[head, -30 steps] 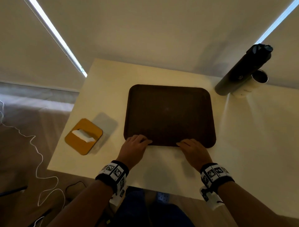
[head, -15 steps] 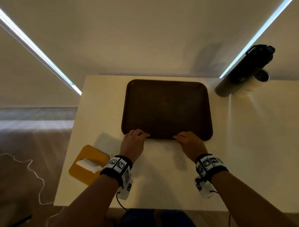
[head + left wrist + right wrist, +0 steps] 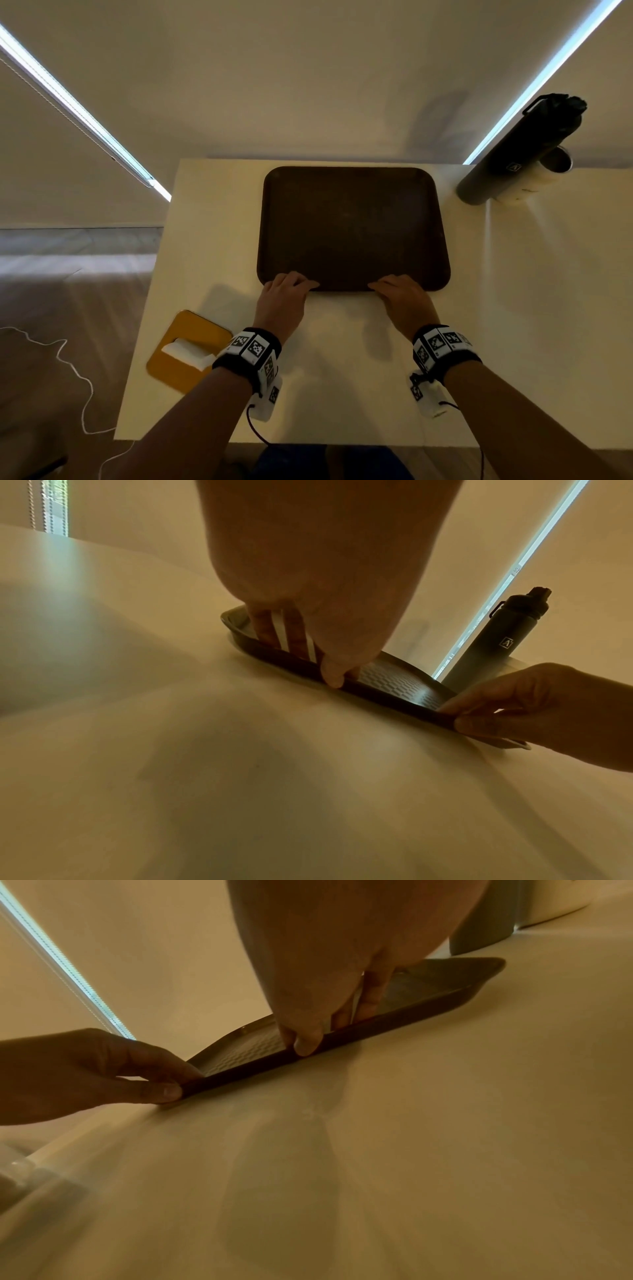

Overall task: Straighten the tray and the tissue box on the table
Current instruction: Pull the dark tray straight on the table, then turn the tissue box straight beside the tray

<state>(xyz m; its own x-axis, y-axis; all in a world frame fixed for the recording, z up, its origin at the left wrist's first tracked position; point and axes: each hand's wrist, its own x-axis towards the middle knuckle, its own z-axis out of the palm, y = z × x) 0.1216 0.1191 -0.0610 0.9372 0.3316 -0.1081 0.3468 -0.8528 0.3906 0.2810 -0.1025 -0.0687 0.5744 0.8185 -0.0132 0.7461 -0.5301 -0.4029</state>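
Note:
The dark brown tray (image 3: 352,226) lies flat on the white table (image 3: 342,377), its sides about parallel to the table's edges. Both hands hold its near rim. My left hand (image 3: 301,283) pinches the rim near the left corner, thumb outside and fingers inside, as the left wrist view shows (image 3: 330,673). My right hand (image 3: 383,285) pinches the same rim further right (image 3: 304,1042). The yellow tissue box (image 3: 190,349), with a white tissue sticking up, sits askew at the table's front left, partly behind my left wrist.
A tall dark bottle (image 3: 513,154) stands at the table's far right, close to the tray's right corner, with a white cylinder (image 3: 548,171) behind it. The wall runs just beyond the tray's far edge. A white cable (image 3: 78,377) lies on the floor at left.
The tray has slid away from me toward the far edge and turned square with the table, both hands staying on its near rim. In the last half second it hardly moved.

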